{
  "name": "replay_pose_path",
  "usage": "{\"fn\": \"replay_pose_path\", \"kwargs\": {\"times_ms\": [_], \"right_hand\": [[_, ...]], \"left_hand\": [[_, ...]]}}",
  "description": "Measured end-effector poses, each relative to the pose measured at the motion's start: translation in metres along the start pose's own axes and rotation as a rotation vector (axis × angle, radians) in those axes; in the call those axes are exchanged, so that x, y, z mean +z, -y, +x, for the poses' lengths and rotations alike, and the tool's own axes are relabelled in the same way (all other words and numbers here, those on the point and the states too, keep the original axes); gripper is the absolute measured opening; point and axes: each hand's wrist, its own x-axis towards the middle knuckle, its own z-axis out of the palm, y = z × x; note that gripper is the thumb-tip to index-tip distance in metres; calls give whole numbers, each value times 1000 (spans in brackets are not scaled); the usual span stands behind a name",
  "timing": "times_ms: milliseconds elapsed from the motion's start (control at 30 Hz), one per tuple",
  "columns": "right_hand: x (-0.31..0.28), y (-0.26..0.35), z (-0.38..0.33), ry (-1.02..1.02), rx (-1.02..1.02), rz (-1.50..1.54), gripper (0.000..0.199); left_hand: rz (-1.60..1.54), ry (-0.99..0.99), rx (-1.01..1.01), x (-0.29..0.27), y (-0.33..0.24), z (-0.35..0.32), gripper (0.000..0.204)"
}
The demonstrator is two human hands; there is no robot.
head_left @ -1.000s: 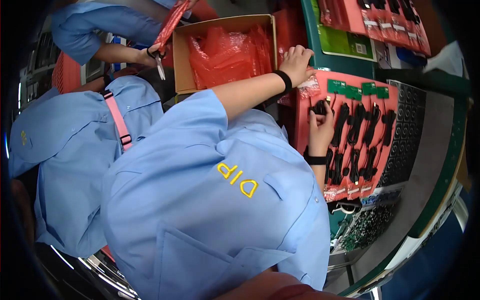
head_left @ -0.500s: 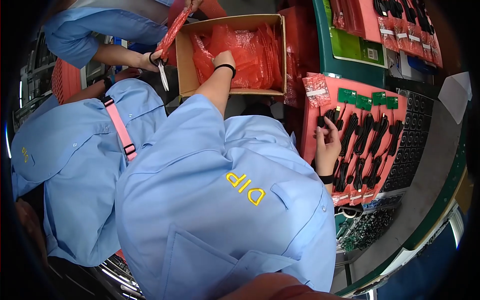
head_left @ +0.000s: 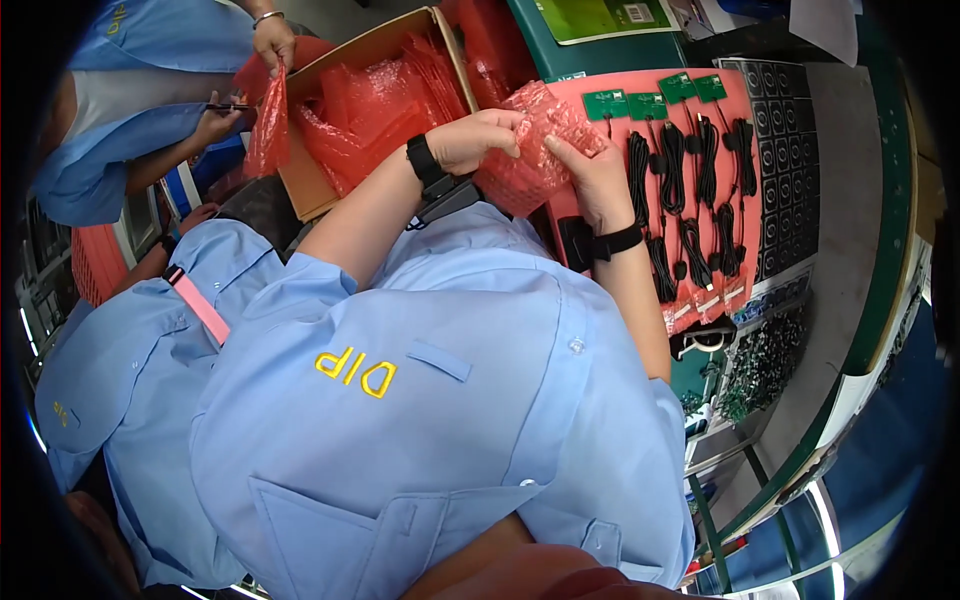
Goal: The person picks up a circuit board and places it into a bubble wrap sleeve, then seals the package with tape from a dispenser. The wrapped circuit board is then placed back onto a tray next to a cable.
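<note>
At far left, between 10 and 11 o'clock, a co-worker's hand (head_left: 275, 42) dangles red film (head_left: 268, 125) beside a cardboard box (head_left: 305, 190). The box, at 11 o'clock, is loaded with red plastic bags (head_left: 370, 110). The left hand (head_left: 470, 142), seen reaching into that box half a second ago, is now out of it at 12 o'clock, its grip pinched closed on the left side of a red bubble bag (head_left: 530, 165). The bag sits just past 12 o'clock, between the two hands. The right hand (head_left: 598, 180), between 1 and 2 o'clock, has left the cables and closes thumb and fingers on the bag's right side. The work appears to have turned from fetching a bag to handling it; whether anything is inside cannot be told. At 2 o'clock, on the green worktop (head_left: 600, 58), a pink pad (head_left: 635, 84) carries green circuit boards (head_left: 605, 105) in a row at its upper edge, with coiled black cables (head_left: 672, 165) below them.
</note>
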Motion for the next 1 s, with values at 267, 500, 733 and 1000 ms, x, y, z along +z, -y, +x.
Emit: {"fn": "replay_pose_path", "kwargs": {"times_ms": [267, 500, 733, 1000], "right_hand": [[-6, -21, 25, -111, -346, -621, 19], [-53, 2, 6, -571, -416, -1110, 31], [-65, -6, -10, -603, -338, -1607, 24], [-60, -10, 23, -627, -171, -1573, 21]], "left_hand": [[-143, -93, -22, -6, 18, -11, 37], [-592, -527, -115, -191, 86, -53, 55], [-720, -711, -125, -222, 92, -73, 60], [-567, -440, 358, -49, 3, -35, 27]]}}
